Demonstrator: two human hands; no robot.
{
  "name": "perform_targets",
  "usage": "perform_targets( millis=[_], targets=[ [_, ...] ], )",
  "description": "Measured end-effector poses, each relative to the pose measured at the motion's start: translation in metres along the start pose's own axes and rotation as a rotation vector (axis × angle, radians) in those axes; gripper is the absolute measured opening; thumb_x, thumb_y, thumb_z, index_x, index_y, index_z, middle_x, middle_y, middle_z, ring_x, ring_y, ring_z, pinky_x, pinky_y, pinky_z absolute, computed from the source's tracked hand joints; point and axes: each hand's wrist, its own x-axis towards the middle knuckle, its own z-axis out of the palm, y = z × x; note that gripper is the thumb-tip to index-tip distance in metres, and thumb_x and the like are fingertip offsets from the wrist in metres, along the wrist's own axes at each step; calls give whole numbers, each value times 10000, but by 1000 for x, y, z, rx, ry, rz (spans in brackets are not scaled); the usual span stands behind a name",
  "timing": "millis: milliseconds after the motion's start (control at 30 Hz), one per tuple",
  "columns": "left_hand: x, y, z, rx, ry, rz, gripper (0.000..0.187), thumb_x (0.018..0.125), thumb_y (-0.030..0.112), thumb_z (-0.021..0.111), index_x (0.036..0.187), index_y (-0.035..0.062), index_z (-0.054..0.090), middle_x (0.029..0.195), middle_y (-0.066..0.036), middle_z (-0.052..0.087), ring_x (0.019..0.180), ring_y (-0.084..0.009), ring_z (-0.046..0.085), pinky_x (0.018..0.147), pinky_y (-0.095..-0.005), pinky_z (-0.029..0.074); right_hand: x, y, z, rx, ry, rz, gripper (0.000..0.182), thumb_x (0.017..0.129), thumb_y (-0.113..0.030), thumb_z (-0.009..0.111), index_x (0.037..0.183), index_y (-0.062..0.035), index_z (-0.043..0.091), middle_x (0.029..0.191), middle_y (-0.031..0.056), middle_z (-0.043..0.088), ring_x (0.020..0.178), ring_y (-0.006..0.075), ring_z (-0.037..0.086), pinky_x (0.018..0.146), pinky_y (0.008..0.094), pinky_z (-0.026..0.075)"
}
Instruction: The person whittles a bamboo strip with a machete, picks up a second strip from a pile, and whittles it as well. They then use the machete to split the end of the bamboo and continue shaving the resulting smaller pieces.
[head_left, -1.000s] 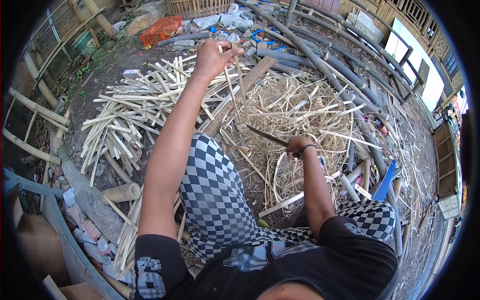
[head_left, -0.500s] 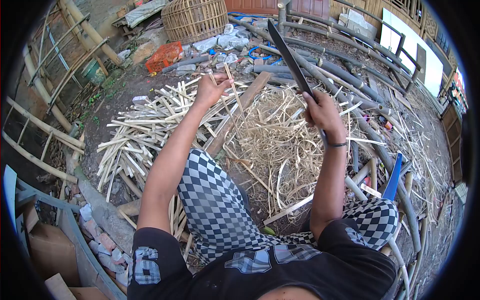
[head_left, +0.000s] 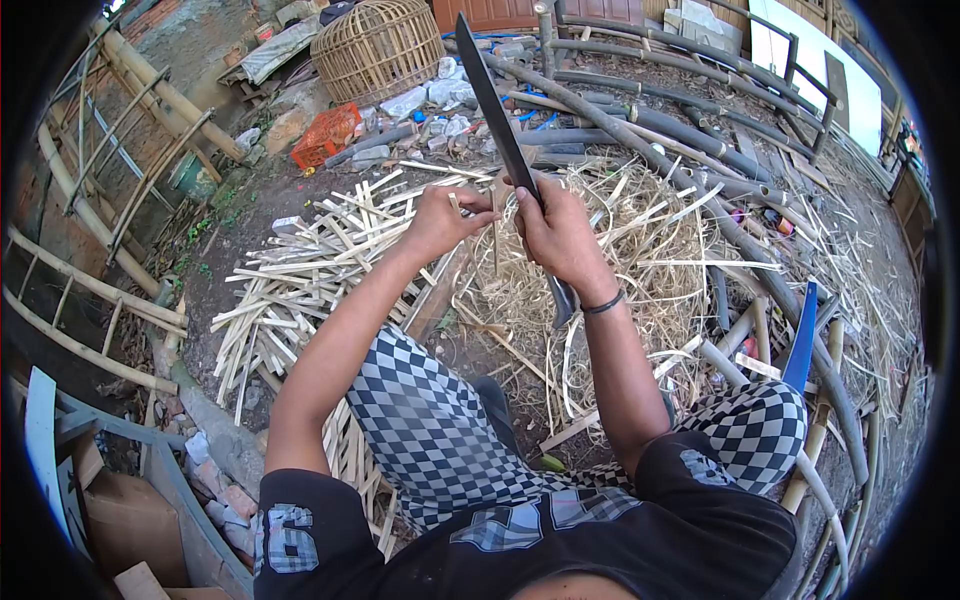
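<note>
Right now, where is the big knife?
In the head view, the knife is up the middle, held in the right hand, blade pointing up and away, beside the left hand holding a bamboo strip.

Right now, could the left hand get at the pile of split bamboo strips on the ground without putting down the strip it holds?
Probably yes. The left hand hangs just above the near edge of the pile of split bamboo strips, with nothing between them. But its grip is taken up by a thin strip, so it could touch the pile, hardly pick from it.

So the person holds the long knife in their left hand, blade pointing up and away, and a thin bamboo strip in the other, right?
Not quite: the head view shows the long knife in the right hand, blade pointing up and away. The left hand holds the thin bamboo strip.
</note>
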Motion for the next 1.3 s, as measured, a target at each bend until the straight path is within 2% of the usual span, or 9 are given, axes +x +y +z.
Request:
perform_targets(
  millis=[33, 67, 200, 267, 1000, 1100, 1200, 1267, 1300],
  targets=[
    [-1, 0, 2, -11, 4, 18, 167, 798, 148, 816, 891, 18, 767, 793, -88, 745, 709, -160, 705, 714, -308, 556, -2, -11, -4, -11, -32, 37, 207, 967, -128, 538, 991, 59, 623, 763, 278, 644, 773, 486, 635, 692, 524, 489],
    [-2, 0, 3, -22, 8, 37, 141, 815, 108, 804, 908, 8, 767, 779, -67, 746, 677, -101, 688, 667, -282, 546, -3, -11, -3, -11, -32, 39, 207, 967, -128, 538, 991, 59, 623, 763, 278, 644, 773, 486, 635, 692, 524, 489],
    [-2, -2, 4, 37, 23, 141, 140, 803, 83, 797, 916, 4, 767, 812, -77, 758, 715, -115, 701, 699, -286, 552, -8, -8, 1, -32, -35, -8, 201, 963, -121, 534, 1000, 52, 631, 769, 290, 645, 795, 486, 641, 703, 535, 494],
    [-1, -1, 4, 10, 3, 88, 182, 772, 162, 837, 894, 42, 777, 842, -107, 755, 771, -211, 732, 756, -333, 573, -8, -8, 2, -30, -37, -6, 200, 960, -117, 532, 1008, 49, 633, 774, 295, 645, 803, 489, 641, 710, 541, 495],
    [-1, -3, 4, -18, -11, 60, 207, 782, 171, 838, 929, 39, 774, 851, -111, 757, 776, -206, 732, 752, -330, 572, -11, -15, 7, -60, -34, -22, 165, 953, -88, 519, 996, 36, 619, 759, 297, 638, 792, 492, 639, 703, 556, 499],
    [-1, -5, 9, -23, 10, 91, 167, 804, 90, 792, 953, 19, 769, 843, -118, 758, 733, -161, 721, 706, -309, 561, -11, -11, 9, -85, -1, -62, 152, 951, -83, 513, 1008, 26, 603, 758, 295, 637, 785, 496, 635, 701, 570, 496],
    [-2, -5, 14, 28, 48, 140, 197, 797, 103, 797, 975, 22, 767, 859, -129, 759, 758, -188, 734, 728, -322, 565, -9, -9, 10, -105, 12, -68, 150, 948, -79, 509, 1032, 17, 587, 768, 297, 639, 788, 501, 633, 705, 585, 492],
    [-2, -14, 25, 69, 30, 61, 247, 800, 244, 823, 923, 37, 769, 816, -188, 730, 764, -297, 729, 733, -374, 565, -8, -9, 9, -114, 8, -49, 153, 946, -79, 507, 1045, 13, 580, 777, 299, 641, 793, 503, 632, 709, 591, 491],
    [-1, -15, 27, 67, 28, 59, 247, 800, 244, 823, 923, 37, 769, 816, -188, 730, 764, -297, 729, 733, -374, 565, -8, -10, 9, -120, 2, -44, 155, 945, -80, 507, 1050, 11, 576, 786, 304, 642, 799, 506, 632, 715, 595, 491]
  ],
)
